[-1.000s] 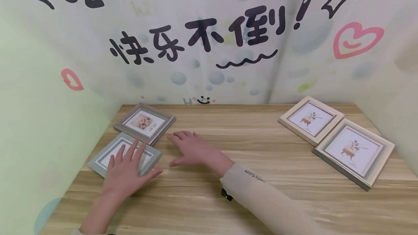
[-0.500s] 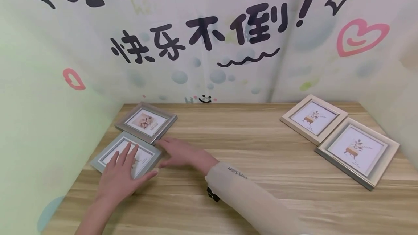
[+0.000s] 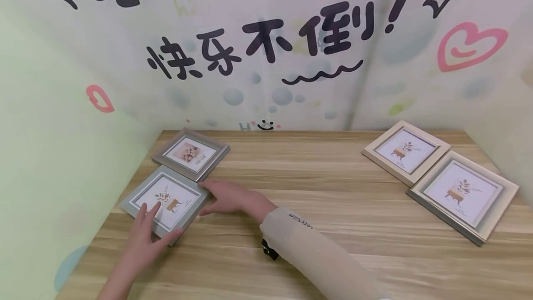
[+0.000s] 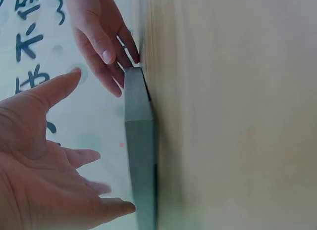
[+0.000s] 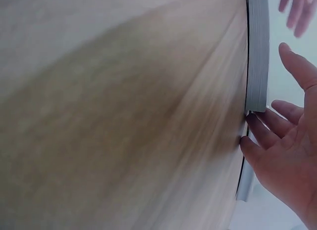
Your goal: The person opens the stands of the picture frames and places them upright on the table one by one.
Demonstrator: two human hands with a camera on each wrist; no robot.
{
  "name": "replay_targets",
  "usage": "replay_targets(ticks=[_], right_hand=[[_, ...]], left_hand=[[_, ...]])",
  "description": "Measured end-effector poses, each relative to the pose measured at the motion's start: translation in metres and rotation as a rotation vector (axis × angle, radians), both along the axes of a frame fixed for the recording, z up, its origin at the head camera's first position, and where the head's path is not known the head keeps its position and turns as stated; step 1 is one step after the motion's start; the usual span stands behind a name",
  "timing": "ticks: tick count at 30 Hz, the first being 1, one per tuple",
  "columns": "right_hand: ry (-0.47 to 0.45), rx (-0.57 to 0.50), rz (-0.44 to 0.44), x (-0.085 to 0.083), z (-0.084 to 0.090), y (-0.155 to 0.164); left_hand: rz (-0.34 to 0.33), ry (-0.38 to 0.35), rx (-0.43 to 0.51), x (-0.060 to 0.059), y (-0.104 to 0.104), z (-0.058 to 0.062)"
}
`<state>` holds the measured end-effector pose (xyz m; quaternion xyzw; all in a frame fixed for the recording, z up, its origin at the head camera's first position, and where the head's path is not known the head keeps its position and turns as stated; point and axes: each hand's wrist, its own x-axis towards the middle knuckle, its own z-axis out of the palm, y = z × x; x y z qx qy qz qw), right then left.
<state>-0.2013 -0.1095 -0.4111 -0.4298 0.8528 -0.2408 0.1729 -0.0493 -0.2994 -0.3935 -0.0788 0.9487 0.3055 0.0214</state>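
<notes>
A grey-blue photo frame [image 3: 179, 202] with a plant picture lies face up at the left of the wooden table. My left hand [image 3: 143, 240] hovers over its near left side, fingers spread and relaxed. In the left wrist view a gap shows between the thumb of that hand [image 4: 44, 161] and the frame's edge [image 4: 140, 141]. My right hand [image 3: 228, 197] is at the frame's right corner. There its fingertips touch or nearly touch the corner, seen in the right wrist view beside the hand [image 5: 292, 146]. A brown-grey photo frame [image 3: 190, 154] lies just behind, corner against the grey-blue one.
Two light gold photo frames, a rear one [image 3: 405, 152] and a nearer one [image 3: 463, 196], lie side by side at the right of the table [image 3: 300, 170]. A printed white cloth wall [image 3: 233, 78] rises behind, with pale walls on both sides.
My left hand has drawn back toward me, uncovering more of the grey-blue frame's picture. My right hand has moved left to that frame's corner. The view has shifted slightly.
</notes>
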Motion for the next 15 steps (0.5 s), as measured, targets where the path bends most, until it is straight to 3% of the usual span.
replay_targets(ticks=[6,10,15], right_hand=[[-0.044,-0.017,-0.025,0.0,0.0,-0.001],[-0.072,-0.021,-0.033,0.002,0.002,-0.001],[-0.092,-0.029,-0.041,0.003,0.006,0.0]], left_hand=[[0.113,-0.178,0.238,0.016,-0.004,-0.005],[0.161,-0.223,0.408,0.022,-0.004,-0.007],[0.182,-0.261,0.498,0.024,-0.003,-0.007]])
